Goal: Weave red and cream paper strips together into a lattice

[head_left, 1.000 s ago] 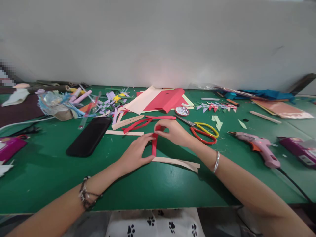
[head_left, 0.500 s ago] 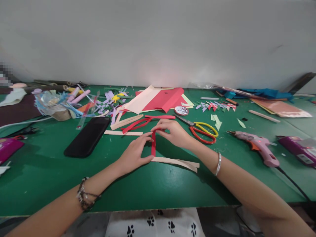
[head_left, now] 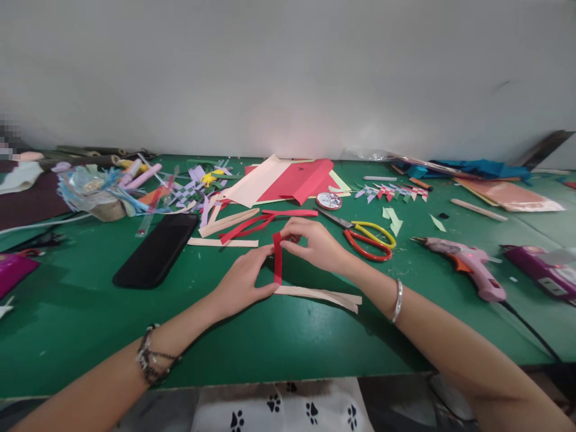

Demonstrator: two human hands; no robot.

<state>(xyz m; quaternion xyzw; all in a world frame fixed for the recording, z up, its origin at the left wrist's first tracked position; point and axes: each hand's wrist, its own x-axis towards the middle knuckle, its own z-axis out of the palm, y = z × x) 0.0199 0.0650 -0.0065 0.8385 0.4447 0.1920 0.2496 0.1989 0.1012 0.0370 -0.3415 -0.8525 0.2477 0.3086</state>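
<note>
Green table (head_left: 315, 354) against grey wall (head_left: 288, 78). Red strip (head_left: 278, 267) at centre, pinched near its top by right hand (head_left: 317, 243), foot at left hand's (head_left: 243, 279) thumb tip; can't tell if gripped there. Pale strip (head_left: 315, 294) from that corner towards 3 o'clock. Looks early: no interlacing visible yet. Apparently left: loose strips (head_left: 234, 243) at 11 o'clock. Apparently done: checkered pieces (head_left: 387, 192) at 2 o'clock.

No readable text, label, brand, number or sign anywhere.
</note>
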